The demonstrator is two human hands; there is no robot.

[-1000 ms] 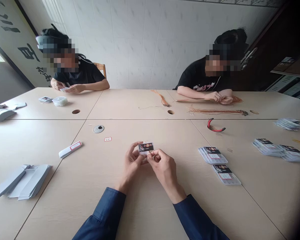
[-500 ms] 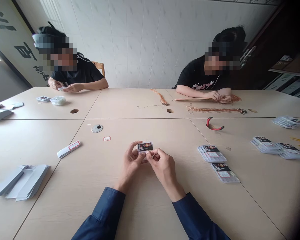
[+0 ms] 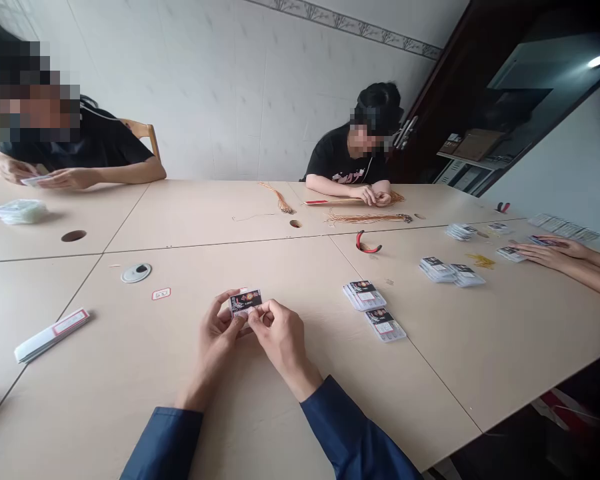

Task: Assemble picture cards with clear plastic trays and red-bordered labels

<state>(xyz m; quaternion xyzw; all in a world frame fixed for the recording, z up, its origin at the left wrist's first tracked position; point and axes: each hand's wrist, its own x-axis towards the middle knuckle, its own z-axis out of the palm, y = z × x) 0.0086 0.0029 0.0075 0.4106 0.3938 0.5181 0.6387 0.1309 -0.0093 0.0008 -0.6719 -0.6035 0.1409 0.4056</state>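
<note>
**Both hands pinching a little card over the surface (image 3: 105, 407)**

Left hand (image 3: 215, 333) and right hand (image 3: 280, 340) have fingers closed on the black printed card (image 3: 245, 301), gripping near its edges keeps it steady; packaged card stacks (image 3: 365, 295) sit off to the right.

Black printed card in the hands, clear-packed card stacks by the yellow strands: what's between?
Head view: another clear-packed card stack lies between the black printed card and those stacks.

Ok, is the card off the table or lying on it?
Off the table: the left hand and right hand hold the card up between them.
</note>
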